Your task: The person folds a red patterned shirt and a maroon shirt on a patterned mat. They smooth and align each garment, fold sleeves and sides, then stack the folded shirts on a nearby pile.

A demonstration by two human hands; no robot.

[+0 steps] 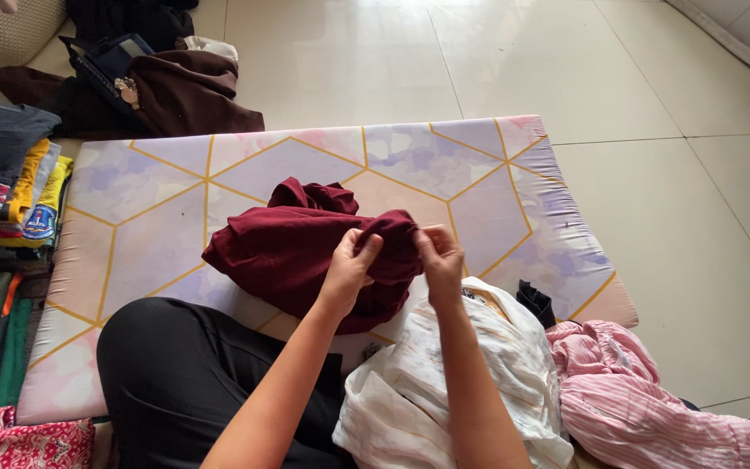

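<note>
**Bunched maroon cloth could slip loose**

The left hand (353, 260) and right hand (438, 256) both pinch one gathered edge of the maroon garment (292, 247), which lies crumpled on the patterned mat (158, 200) just ahead of the person's knee. Most of the cloth hangs unsupported in folds, so a lift may leave it twisted or let the edge slide from the fingers. The white garment (444, 382) and pink striped cloth (635, 391) lie close by and could snag or get dragged along.
</note>
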